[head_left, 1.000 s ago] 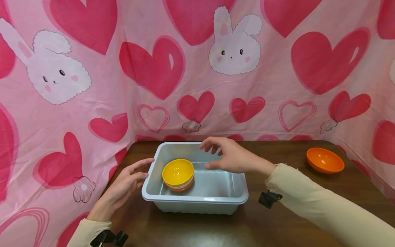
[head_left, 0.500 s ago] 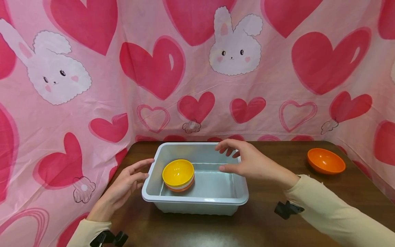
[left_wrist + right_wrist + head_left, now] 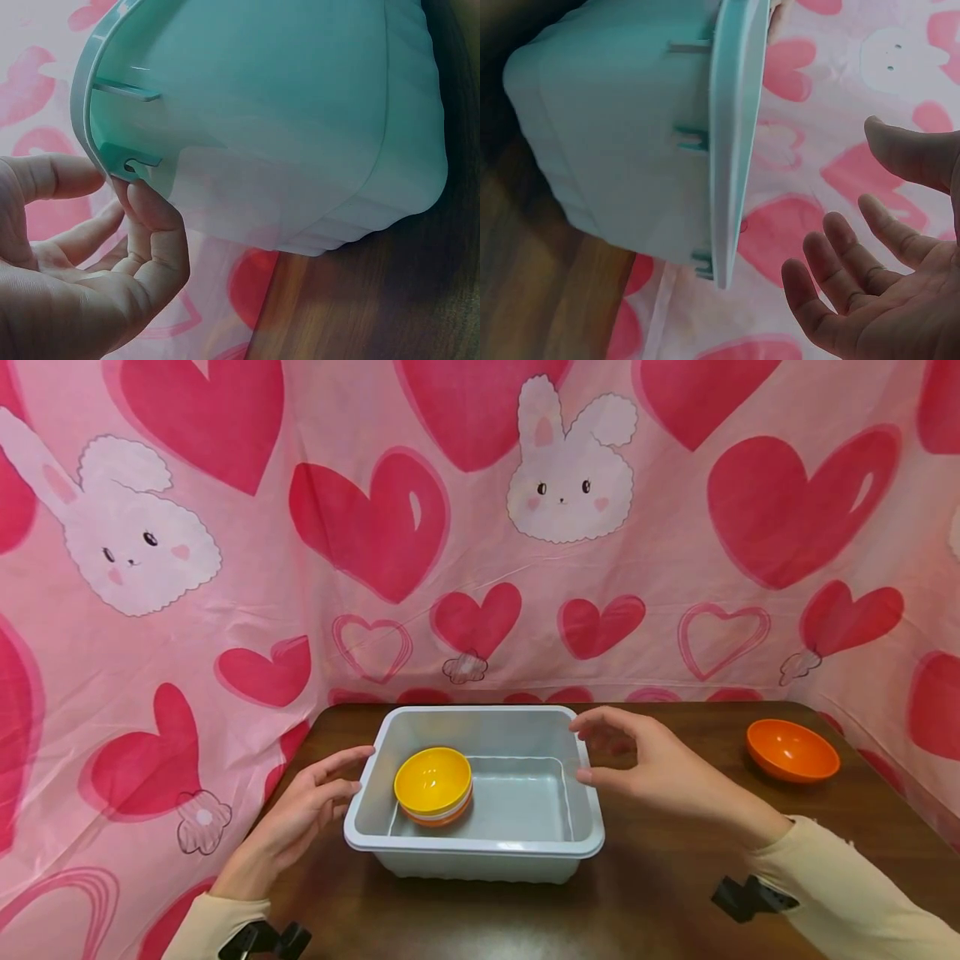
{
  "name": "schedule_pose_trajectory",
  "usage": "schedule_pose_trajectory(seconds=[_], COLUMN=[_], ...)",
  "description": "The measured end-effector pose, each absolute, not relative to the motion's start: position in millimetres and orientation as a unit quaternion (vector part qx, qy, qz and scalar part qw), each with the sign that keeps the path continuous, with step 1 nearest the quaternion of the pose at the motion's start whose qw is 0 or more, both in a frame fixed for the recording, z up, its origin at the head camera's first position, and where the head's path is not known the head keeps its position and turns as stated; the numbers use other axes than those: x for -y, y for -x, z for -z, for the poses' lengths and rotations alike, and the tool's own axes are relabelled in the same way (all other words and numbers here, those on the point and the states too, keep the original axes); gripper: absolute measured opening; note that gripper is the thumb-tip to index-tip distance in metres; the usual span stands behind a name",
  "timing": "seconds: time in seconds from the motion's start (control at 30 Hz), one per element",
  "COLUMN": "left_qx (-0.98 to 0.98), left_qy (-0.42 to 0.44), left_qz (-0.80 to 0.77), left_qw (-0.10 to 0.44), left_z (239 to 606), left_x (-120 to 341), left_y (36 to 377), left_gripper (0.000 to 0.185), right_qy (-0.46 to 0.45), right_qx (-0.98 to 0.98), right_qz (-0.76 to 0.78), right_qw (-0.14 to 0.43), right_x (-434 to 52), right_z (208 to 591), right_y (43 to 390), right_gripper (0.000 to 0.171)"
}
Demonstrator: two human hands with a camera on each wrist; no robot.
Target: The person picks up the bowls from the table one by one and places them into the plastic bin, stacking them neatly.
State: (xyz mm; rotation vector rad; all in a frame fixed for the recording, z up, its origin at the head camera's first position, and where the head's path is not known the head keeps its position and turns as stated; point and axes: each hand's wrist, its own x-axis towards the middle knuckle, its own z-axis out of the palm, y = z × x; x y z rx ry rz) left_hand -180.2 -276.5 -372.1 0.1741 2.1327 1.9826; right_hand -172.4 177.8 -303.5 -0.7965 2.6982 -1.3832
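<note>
A grey plastic bin (image 3: 517,846) stands on the table. Inside its left half is a stack of nested bowls, a yellow bowl (image 3: 432,781) on top, with white and orange edges below. My left hand (image 3: 300,818) is at the bin's left rim, index fingertip and thumb tip touching it; the left wrist view shows the left hand (image 3: 105,262) at the rim beside small ribs under its lip. My right hand (image 3: 660,760) hovers by the right rim, fingers relaxed and parted, holding nothing; in the right wrist view, the right hand (image 3: 885,277) is apart from the rim.
An orange bowl (image 3: 792,750) sits far right on the dark wooden table (image 3: 637,893). Behind and at both sides hangs a pink cloth (image 3: 480,552) with hearts and rabbits. Dark devices are strapped to both wrists.
My right hand has moved right, from over the bin's inside to its right rim. The left hand, the bin and the bowls have stayed put.
</note>
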Motion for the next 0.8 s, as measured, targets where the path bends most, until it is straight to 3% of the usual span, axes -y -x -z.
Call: schedule_pose_trajectory(seconds=[0.8], left_qx=[-0.727], left_qy=[-0.062], left_qz=[-0.675], left_qw=[0.112], left_z=[370.0], left_x=[275.3], left_y=[178.9], left_gripper=[0.062], right_qy=[0.218], right_qx=[-0.883], right_qz=[0.413], right_qw=[-0.051], right_x=[-231.7], right_z=[344.8], right_y=[162.4], right_gripper=[0.045])
